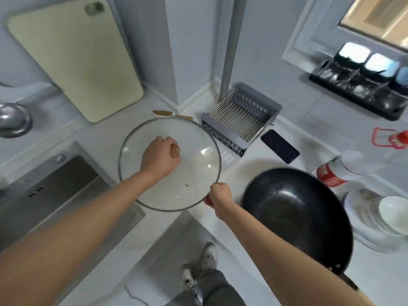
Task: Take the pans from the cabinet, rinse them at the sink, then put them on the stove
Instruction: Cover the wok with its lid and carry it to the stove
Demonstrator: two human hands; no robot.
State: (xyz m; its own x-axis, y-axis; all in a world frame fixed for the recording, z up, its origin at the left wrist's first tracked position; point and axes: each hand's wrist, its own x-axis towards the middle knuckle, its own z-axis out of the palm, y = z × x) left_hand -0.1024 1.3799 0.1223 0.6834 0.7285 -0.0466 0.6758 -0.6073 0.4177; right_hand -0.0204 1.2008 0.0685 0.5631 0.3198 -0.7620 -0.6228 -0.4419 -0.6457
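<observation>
- Head view: my left hand [160,157] is closed around the wooden knob [176,151] of the glass lid [194,173]; my right hand [218,195] pinches its metal rim at the near edge.
- Lid is carried level over the white counter [231,164], between the sink [55,186] on my left and the black wok [295,213] on my right.
- Wok rests on the counter (wet, I think; the glints are blurred).
- Step, as I judge it: wok out, lid in transit.
- Next: set the lid down flat or take it to the sink; keep both grips firm.
</observation>
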